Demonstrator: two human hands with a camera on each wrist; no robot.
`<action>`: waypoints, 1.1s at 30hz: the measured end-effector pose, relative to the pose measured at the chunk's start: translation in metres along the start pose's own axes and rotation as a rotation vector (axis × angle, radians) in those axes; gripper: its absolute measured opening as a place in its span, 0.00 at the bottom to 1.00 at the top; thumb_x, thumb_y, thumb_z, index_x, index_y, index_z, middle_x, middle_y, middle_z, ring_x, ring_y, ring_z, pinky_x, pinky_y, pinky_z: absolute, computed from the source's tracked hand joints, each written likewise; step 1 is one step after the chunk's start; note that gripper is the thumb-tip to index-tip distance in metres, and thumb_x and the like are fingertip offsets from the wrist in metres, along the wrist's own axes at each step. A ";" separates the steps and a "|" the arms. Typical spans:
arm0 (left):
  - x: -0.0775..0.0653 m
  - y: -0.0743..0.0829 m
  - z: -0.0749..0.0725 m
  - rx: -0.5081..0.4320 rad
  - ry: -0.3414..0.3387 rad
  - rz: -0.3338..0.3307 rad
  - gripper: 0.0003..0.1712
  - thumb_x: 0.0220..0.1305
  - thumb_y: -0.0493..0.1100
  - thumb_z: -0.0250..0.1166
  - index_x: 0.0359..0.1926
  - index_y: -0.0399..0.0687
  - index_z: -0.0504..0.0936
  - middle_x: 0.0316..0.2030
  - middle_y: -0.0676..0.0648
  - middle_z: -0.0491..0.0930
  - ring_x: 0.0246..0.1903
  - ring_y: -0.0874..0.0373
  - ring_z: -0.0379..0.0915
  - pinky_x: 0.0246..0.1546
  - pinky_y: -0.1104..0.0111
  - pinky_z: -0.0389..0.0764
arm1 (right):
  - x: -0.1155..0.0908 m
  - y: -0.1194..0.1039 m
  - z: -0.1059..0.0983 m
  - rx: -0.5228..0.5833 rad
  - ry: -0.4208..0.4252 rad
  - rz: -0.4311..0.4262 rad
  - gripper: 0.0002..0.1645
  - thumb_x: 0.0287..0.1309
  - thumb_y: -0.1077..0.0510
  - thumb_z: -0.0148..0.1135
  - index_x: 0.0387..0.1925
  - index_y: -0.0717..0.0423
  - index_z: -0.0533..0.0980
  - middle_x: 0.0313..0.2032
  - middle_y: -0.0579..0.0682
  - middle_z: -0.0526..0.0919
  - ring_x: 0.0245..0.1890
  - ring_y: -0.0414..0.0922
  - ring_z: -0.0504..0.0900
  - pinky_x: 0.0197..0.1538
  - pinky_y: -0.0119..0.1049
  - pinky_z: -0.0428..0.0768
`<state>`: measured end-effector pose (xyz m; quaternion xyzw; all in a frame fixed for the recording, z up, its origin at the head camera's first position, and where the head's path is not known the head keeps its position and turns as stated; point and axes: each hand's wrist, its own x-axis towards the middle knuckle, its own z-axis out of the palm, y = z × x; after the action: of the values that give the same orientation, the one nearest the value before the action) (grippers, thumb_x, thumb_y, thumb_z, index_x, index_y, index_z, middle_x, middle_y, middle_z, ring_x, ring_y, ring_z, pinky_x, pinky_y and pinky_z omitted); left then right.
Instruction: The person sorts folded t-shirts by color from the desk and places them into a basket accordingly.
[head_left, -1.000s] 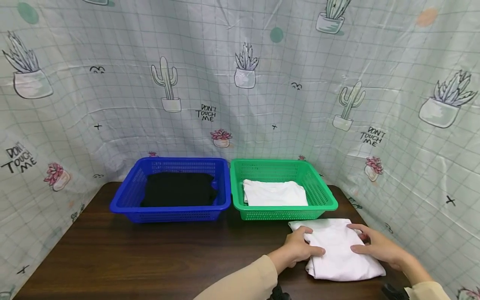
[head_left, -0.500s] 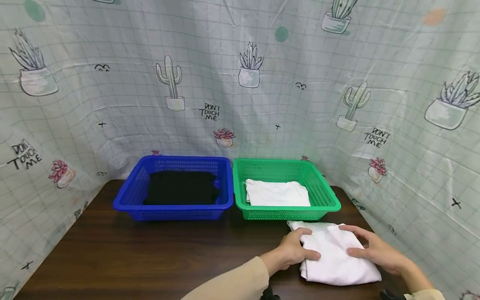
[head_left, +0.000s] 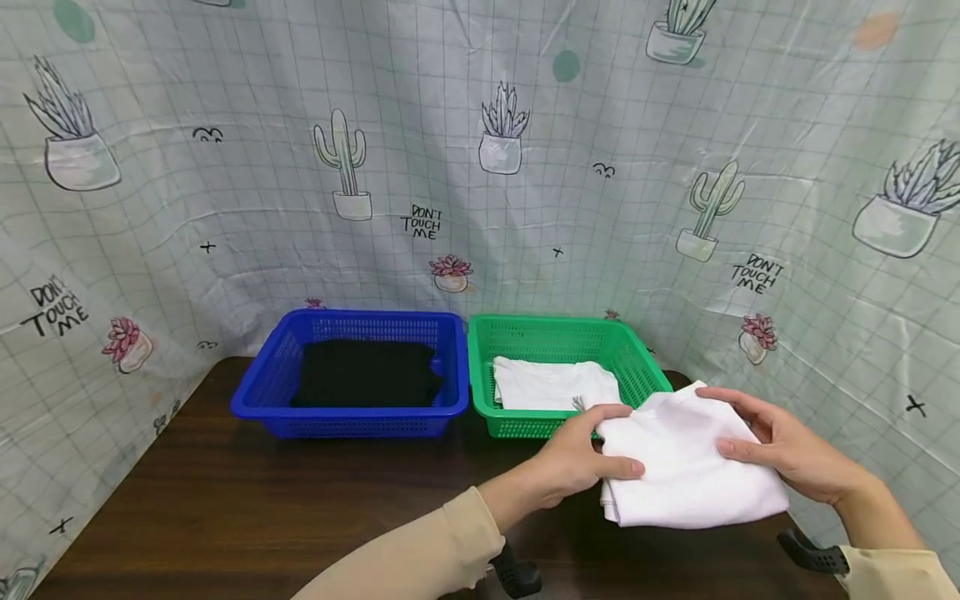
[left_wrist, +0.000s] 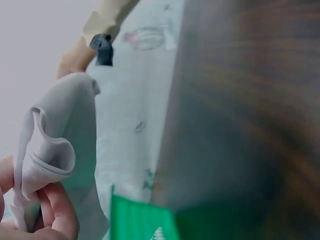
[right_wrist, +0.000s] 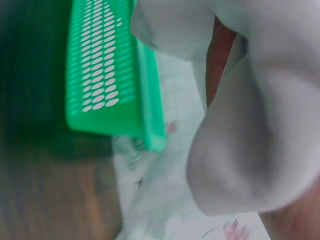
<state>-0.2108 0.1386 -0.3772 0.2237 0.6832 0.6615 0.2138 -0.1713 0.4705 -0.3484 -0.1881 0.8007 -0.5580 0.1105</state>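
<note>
A folded white shirt (head_left: 690, 467) is held up between both hands, over the table just in front of the green basket (head_left: 517, 427). My left hand (head_left: 573, 458) grips its left edge, thumb on the near face. On the opposite side my right hand (head_left: 802, 454) holds the right edge, its thumb across the front and fingers at the top. Rolled layers of the shirt (left_wrist: 55, 155) show beside the left fingers in the left wrist view. Close cloth fills much of the right wrist view and hides most of that hand. Another folded white shirt (head_left: 555, 383) lies in the green basket.
A blue basket (head_left: 352, 425) with folded black clothing (head_left: 367, 372) stands left of the green one. Both sit toward the back of the dark wooden table (head_left: 300, 508). A cactus-print curtain (head_left: 420, 125) surrounds the back and sides.
Both hands have raised the folded shirt off the table. It has come up toward the green basket's front right corner and now overlaps its rim in the head view.
</note>
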 end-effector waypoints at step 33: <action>0.120 -0.034 -0.119 0.282 0.372 -0.042 0.42 0.68 0.41 0.75 0.80 0.60 0.70 0.79 0.45 0.65 0.78 0.47 0.59 0.75 0.52 0.68 | 0.200 0.055 0.001 -0.185 0.298 0.144 0.48 0.74 0.54 0.68 0.85 0.47 0.55 0.70 0.70 0.63 0.59 0.58 0.71 0.55 0.44 0.78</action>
<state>-0.3790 0.1121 -0.4067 0.1114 0.8011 0.5844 0.0648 -0.3620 0.4018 -0.3939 -0.0548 0.8674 -0.4944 0.0127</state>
